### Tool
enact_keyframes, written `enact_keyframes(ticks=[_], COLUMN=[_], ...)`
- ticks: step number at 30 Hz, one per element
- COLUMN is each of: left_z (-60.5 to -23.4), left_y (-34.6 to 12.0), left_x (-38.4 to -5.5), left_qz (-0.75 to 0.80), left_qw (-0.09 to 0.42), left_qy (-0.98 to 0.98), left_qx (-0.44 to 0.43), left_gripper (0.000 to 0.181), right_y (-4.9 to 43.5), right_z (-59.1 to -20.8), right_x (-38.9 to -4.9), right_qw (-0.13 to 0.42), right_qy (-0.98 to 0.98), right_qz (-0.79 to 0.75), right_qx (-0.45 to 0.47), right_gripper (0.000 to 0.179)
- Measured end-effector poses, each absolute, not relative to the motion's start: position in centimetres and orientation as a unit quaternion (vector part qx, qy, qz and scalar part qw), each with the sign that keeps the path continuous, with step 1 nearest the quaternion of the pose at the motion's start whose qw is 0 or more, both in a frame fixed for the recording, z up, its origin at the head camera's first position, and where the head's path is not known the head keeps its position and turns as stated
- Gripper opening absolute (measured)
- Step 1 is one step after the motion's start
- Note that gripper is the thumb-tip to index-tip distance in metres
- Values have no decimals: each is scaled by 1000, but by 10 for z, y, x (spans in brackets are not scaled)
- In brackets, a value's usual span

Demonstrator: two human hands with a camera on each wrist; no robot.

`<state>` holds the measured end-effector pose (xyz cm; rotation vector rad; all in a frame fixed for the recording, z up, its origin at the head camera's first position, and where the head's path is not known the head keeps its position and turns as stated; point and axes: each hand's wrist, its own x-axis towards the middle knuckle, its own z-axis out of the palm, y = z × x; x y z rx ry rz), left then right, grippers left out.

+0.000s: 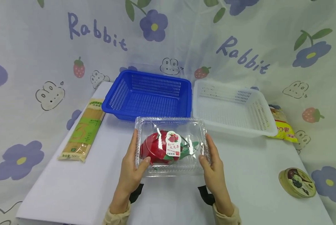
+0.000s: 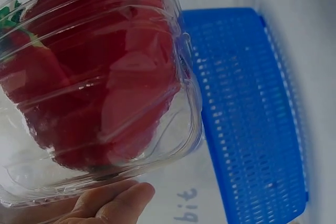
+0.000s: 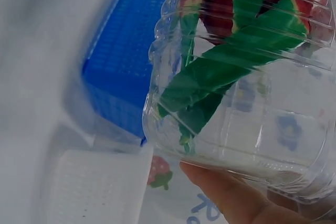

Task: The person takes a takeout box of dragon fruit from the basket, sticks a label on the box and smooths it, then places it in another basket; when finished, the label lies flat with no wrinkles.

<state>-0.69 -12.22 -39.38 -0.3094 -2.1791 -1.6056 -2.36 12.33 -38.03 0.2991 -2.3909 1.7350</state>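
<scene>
A clear plastic clamshell box [image 1: 194, 165] is held between both hands above the near middle of the table. Inside lies a red dragon fruit [image 1: 153, 145] with green leaf tips, and a white label [image 1: 173, 147] sits on the lid. My left hand [image 1: 132, 170] grips the box's left side, its thumb on the front edge. On the right side my right hand [image 1: 215, 172] grips it likewise. Both wrist views show the fruit through the ribbed clear wall, with fingers along the box's edge.
Behind the box stand a blue basket [image 1: 148, 117] and a white basket [image 1: 235, 132], side by side. A noodle pack [image 1: 82, 131] lies at left. A yellow snack bag [image 1: 284, 126] is partly hidden by the white basket. A round tin [image 1: 297, 182] sits at right on the white table [image 1: 258, 184].
</scene>
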Motion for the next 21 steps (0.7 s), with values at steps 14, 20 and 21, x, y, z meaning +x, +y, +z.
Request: enact_keyframes(ticks=[14,20,21], left_z=[-373,-365,-364], left_y=[-142,-149,-151], left_x=[-23,-20,-19], left_qz=[-582,-546,-540], left_qw=[180,145,140], left_qy=[-782,-810,-815], left_qx=[-134,-154,-158], left_gripper=[81,90,95], right_y=[107,104,104], right_z=[-358,-349,-347], right_x=[-52,-68,-70], right_qw=[88,50,47], right_qy=[-777,-756,-752], right_qz=[616,649,654], right_qx=[99,68,67], right_gripper=[55,49,48])
